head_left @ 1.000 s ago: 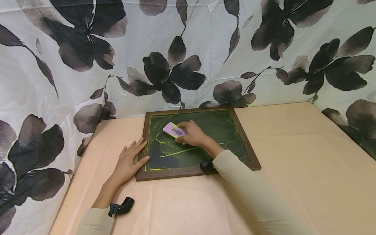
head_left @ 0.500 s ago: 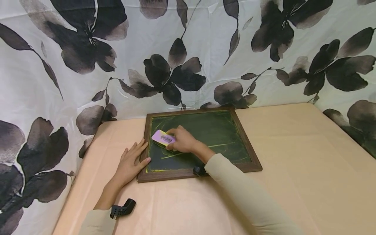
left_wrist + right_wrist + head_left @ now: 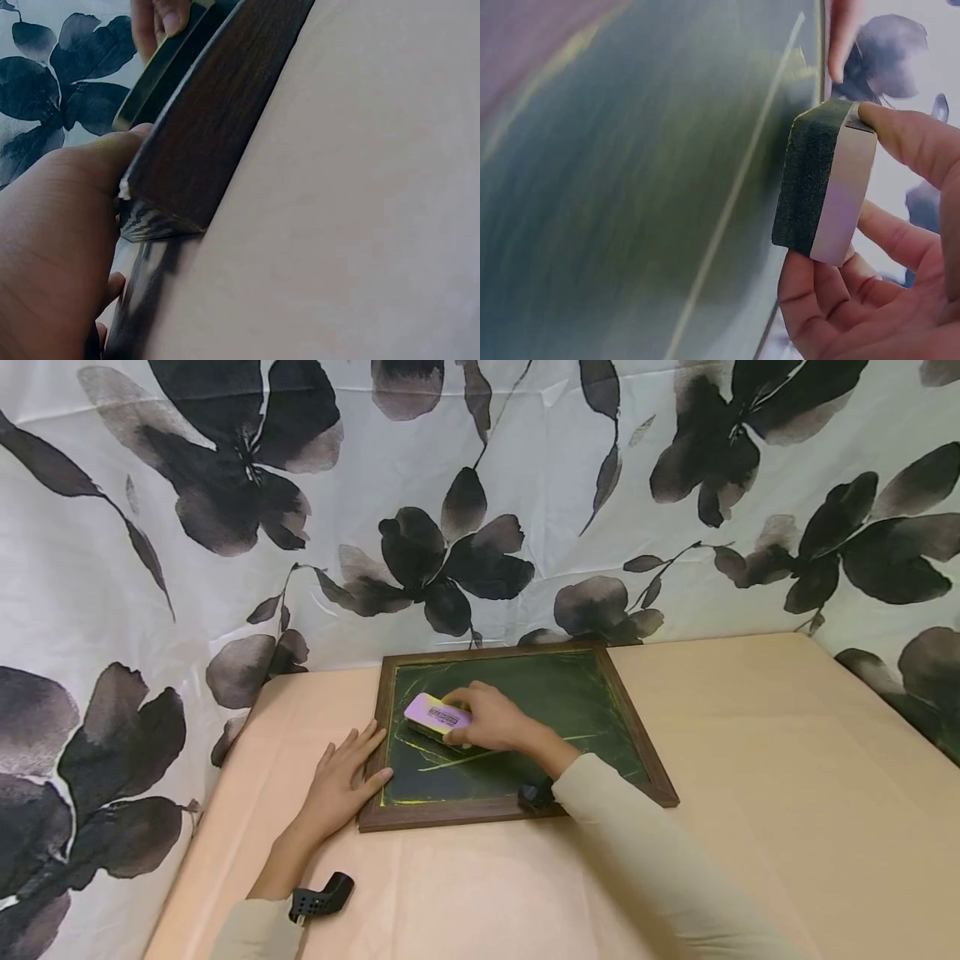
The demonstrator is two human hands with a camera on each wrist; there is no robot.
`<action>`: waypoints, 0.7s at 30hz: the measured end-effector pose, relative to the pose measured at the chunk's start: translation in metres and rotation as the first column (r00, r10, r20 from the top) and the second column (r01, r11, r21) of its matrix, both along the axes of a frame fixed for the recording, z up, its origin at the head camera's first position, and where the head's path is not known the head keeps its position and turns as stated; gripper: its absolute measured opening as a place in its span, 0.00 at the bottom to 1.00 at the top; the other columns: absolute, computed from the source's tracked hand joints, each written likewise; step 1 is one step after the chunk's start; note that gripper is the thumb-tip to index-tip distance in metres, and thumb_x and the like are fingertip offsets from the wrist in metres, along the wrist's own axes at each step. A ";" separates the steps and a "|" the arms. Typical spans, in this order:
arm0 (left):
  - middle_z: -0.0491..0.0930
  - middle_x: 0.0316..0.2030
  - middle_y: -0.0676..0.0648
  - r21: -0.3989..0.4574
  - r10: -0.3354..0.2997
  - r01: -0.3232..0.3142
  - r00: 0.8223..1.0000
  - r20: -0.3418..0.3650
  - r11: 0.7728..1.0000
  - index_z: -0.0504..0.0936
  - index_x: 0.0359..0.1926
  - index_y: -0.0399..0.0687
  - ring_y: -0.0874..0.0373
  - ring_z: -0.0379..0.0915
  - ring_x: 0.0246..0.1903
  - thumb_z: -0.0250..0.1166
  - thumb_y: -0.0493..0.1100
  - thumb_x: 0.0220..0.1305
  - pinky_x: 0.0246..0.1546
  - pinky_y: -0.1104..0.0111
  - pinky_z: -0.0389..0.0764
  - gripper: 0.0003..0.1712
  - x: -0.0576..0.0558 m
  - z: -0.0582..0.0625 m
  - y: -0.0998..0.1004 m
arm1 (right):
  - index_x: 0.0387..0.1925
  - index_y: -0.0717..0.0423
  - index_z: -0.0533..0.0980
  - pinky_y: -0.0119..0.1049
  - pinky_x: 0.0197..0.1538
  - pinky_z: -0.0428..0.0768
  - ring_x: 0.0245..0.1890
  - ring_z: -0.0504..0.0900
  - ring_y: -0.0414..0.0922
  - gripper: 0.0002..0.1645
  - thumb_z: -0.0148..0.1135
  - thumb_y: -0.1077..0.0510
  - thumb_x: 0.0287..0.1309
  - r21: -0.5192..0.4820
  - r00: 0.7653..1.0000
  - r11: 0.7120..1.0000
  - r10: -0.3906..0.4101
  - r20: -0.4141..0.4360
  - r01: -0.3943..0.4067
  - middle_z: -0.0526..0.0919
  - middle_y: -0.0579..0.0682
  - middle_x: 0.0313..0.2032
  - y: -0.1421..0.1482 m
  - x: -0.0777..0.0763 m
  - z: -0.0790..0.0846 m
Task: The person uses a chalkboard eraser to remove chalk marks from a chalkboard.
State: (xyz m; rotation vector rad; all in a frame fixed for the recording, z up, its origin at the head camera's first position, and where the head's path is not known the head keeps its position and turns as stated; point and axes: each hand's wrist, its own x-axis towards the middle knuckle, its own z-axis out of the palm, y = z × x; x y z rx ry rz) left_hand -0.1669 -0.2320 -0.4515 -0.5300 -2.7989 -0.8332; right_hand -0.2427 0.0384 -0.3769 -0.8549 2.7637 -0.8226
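Note:
A chalkboard [image 3: 547, 702] in a brown wooden frame [image 3: 457, 817] lies on the table, with yellow chalk marks on its dark green face. My right hand [image 3: 495, 720] grips a chalkboard eraser [image 3: 435, 713] over the board's left half. Its top is pink-purple and yellow with a printed label. The right wrist view shows thumb and fingers around the eraser [image 3: 817, 184], its dark felt towards the board; whether it touches cannot be told. My left hand [image 3: 337, 783] rests with extended fingers on the frame's left side. A straight chalk line [image 3: 731, 199] runs below the eraser.
A peach-coloured cloth [image 3: 750, 760] covers the table. Behind and at both sides hangs a white curtain [image 3: 570, 460] with dark flowers. Each wrist wears a black camera, such as the left one [image 3: 322, 897].
The right hand swept the eraser down and left across the board, then slightly back right. Curved yellow marks at the upper left have thinned. The left hand stayed on the frame; the view shifted slightly.

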 end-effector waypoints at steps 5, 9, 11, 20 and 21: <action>0.53 0.72 0.45 -0.004 0.000 0.000 1.000 0.004 1.000 0.61 0.72 0.49 0.40 0.44 0.71 0.60 0.57 0.65 0.66 0.40 0.36 0.39 0.001 0.001 0.001 | 0.61 0.55 0.73 0.37 0.33 0.72 0.33 0.71 0.45 0.36 0.71 0.49 0.50 -0.027 0.999 0.999 -0.044 0.000 0.044 0.73 0.51 0.38 0.036 -0.002 0.006; 0.52 0.73 0.45 -0.001 0.003 -0.003 1.000 0.009 1.000 0.61 0.72 0.48 0.40 0.43 0.71 0.60 0.57 0.65 0.66 0.40 0.36 0.39 0.001 0.002 0.002 | 0.60 0.58 0.74 0.38 0.32 0.72 0.33 0.71 0.47 0.36 0.71 0.50 0.50 -0.049 0.996 0.995 -0.089 -0.033 0.087 0.73 0.53 0.38 0.069 -0.002 0.006; 0.52 0.72 0.45 0.003 0.002 -0.002 1.000 0.010 1.000 0.62 0.72 0.48 0.40 0.43 0.71 0.61 0.57 0.65 0.66 0.40 0.36 0.39 0.002 0.002 0.003 | 0.60 0.59 0.74 0.38 0.31 0.72 0.33 0.71 0.47 0.36 0.72 0.50 0.50 -0.049 0.992 0.992 -0.117 -0.053 0.114 0.73 0.54 0.38 0.087 -0.001 0.005; 0.53 0.72 0.45 -0.008 0.003 -0.003 1.000 -0.001 1.000 0.61 0.72 0.49 0.41 0.44 0.71 0.61 0.57 0.65 0.66 0.41 0.36 0.39 0.001 0.001 0.002 | 0.58 0.66 0.74 0.40 0.33 0.70 0.34 0.70 0.50 0.36 0.73 0.53 0.48 0.009 0.968 0.976 -0.216 -0.131 0.219 0.75 0.58 0.38 0.150 0.000 -0.002; 0.53 0.72 0.45 -0.005 0.002 -0.002 1.000 -0.001 1.000 0.61 0.72 0.49 0.41 0.44 0.71 0.61 0.57 0.65 0.66 0.41 0.36 0.39 0.002 0.001 0.002 | 0.58 0.66 0.73 0.41 0.33 0.70 0.34 0.70 0.51 0.37 0.73 0.53 0.48 0.014 0.965 0.974 -0.224 -0.135 0.227 0.74 0.59 0.39 0.154 0.000 -0.002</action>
